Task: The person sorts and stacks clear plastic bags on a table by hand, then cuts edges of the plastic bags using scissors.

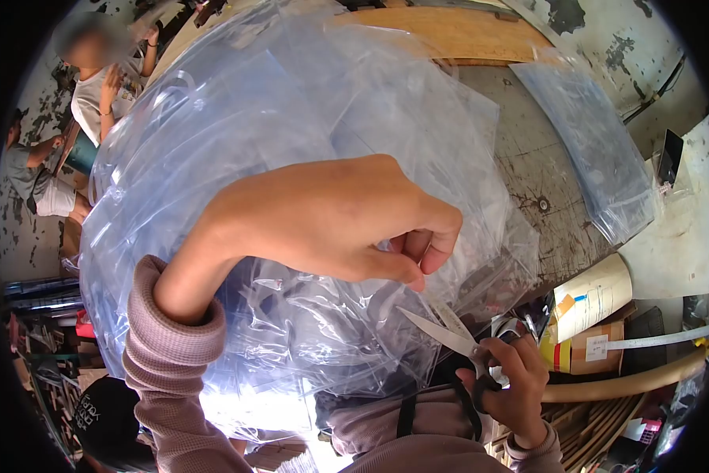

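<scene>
A big heap of clear plastic sheeting [291, 102] spreads in front of me, loose and wrinkled. My left hand [331, 217] is over its middle, wrist bent, with thumb and fingers pinched together. What sits in the pinch, perhaps thin clear plastic, I cannot make out. Below those fingertips, my right hand [516, 374] grips a pair of scissors [445, 333] by dark handles. The scissors' blades look parted and point up and left toward the left hand, near the sheeting's lower right edge.
A flat stack of clear plastic [591, 146] lies on the worn table [540, 169] at right. Nearby are a phone [670, 158], a rolled paper [595, 296] and a cardboard box [595, 347]. Two people [98, 91] are at the upper left; a black cap [106, 422] shows lower left.
</scene>
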### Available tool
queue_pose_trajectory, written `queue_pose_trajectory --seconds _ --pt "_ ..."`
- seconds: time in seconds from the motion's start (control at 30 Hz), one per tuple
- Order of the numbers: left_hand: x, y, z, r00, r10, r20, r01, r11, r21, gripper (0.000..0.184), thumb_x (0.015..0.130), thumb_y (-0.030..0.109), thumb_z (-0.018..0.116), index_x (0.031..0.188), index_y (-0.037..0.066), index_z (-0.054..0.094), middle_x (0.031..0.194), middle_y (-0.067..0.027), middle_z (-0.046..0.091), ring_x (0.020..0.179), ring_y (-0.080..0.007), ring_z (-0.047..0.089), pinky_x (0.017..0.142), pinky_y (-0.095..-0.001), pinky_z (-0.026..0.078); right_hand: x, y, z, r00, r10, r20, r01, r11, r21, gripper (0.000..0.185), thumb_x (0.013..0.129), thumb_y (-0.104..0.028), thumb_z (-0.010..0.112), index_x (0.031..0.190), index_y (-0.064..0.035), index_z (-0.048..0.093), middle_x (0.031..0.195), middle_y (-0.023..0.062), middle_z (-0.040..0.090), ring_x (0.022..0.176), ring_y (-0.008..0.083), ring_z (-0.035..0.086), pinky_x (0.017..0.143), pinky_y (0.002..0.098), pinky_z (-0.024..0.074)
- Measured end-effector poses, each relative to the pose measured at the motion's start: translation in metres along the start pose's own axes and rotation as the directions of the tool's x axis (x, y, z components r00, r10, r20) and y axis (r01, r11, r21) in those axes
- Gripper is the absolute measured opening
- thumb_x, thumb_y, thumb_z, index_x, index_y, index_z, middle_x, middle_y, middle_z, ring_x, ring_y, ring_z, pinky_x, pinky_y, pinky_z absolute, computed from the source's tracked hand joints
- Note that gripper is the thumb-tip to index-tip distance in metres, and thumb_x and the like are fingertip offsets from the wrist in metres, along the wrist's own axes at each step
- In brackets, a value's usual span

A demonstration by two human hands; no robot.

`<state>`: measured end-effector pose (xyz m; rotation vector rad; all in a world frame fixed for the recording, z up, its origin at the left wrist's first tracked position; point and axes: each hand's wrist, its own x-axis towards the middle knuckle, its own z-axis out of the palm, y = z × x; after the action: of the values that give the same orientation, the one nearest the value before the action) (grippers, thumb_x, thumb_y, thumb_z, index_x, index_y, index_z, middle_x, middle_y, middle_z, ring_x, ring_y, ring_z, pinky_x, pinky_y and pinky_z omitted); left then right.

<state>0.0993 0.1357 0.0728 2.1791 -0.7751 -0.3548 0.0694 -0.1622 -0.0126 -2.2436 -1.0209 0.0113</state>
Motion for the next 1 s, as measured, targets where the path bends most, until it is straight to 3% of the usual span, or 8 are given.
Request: queue_pose_trajectory --seconds 0.4,0.47,0.5,0.57,0.6,0.67,1.0 --pt "-0.001 -0.003 0.0 1.0 0.0 0.017 0.001 0.999 -0.051 0.015 0.076 0.006 0.069 0.079 0.004 0.055 0.066 -0.0038 0.061 0.06 -0.0184 0.061 0.053 -0.0297 0.043 0.007 0.001 0.002 0.997 -0.074 -0.022 0.073 0.997 -0.031 0.043 0.057 -0.017 0.083 0.093 -0.0062 0.063 0.068 0.0007 0.051 0.057 0.0183 0.048 0.05 0.0296 0.0397" --pt "0.0 -0.003 -0.001 1.0 -0.008 0.025 0.009 0.999 -0.042 0.015 0.076 0.006 0.069 0.079 0.004 0.055 0.067 -0.0039 0.061 0.06 -0.0184 0.061 0.053 -0.0297 0.043 0.004 0.003 0.002 0.988 0.087 0.13 -0.116 0.965 0.236 0.045 0.057 -0.018 0.085 0.094 -0.005 0.063 0.067 0.0016 0.052 0.055 0.0125 0.05 0.05 0.0247 0.0391" --pt "0.001 -0.003 -0.001 0.999 -0.014 0.034 0.015 0.999 -0.036 0.014 0.076 0.006 0.069 0.079 0.004 0.055 0.068 -0.004 0.062 0.061 -0.0184 0.061 0.053 -0.0297 0.043 0.002 0.006 0.002 0.988 0.089 0.13 -0.118 0.965 0.236 0.045 0.057 -0.018 0.085 0.094 -0.005 0.063 0.067 0.0016 0.052 0.055 0.0125 0.05 0.05 0.0247 0.0391" --pt "0.001 -0.003 0.0 0.999 -0.013 0.033 0.015 0.999 -0.033 0.014 0.076 0.006 0.069 0.079 0.004 0.055 0.068 -0.004 0.062 0.061 -0.0183 0.061 0.053 -0.0299 0.043 -0.001 0.014 0.003 0.883 0.138 0.449 -0.403 0.714 0.573 0.045 0.061 -0.018 0.085 0.096 -0.0038 0.062 0.065 0.0011 0.053 0.055 0.0064 0.05 0.05 0.0203 0.0371" --pt "0.0 -0.004 0.0 0.999 -0.014 0.029 0.015 0.999 -0.029 0.013 0.076 0.006 0.068 0.079 0.004 0.055 0.068 -0.004 0.062 0.061 -0.0183 0.061 0.054 -0.0301 0.043 -0.002 0.015 0.004 0.882 0.142 0.45 -0.406 0.714 0.57 0.045 0.061 -0.018 0.085 0.096 -0.0038 0.062 0.065 0.0011 0.053 0.055 0.0064 0.05 0.05 0.0203 0.0371" --pt "0.0 -0.002 -0.001 0.999 -0.038 0.039 0.039 0.999 -0.035 0.013 0.077 0.006 0.068 0.079 0.004 0.055 0.069 -0.0038 0.062 0.062 -0.0181 0.061 0.054 -0.0302 0.043 -0.004 0.015 0.004 0.83 0.095 0.549 -0.517 0.502 0.694 0.042 0.066 -0.017 0.083 0.098 -0.0029 0.061 0.064 -0.0006 0.054 0.057 0.0039 0.049 0.051 0.0195 0.036" --pt "0.0 -0.005 0.001 0.999 -0.042 0.027 0.043 0.998 -0.051 0.011 0.078 0.006 0.066 0.081 0.005 0.056 0.069 -0.0035 0.063 0.062 -0.0165 0.062 0.05 -0.0288 0.042 -0.001 0.019 0.002 0.824 0.113 0.556 -0.523 0.529 0.668 0.041 0.067 -0.017 0.083 0.099 -0.0031 0.061 0.065 -0.0031 0.053 0.057 0.0024 0.047 0.051 0.0182 0.0344"
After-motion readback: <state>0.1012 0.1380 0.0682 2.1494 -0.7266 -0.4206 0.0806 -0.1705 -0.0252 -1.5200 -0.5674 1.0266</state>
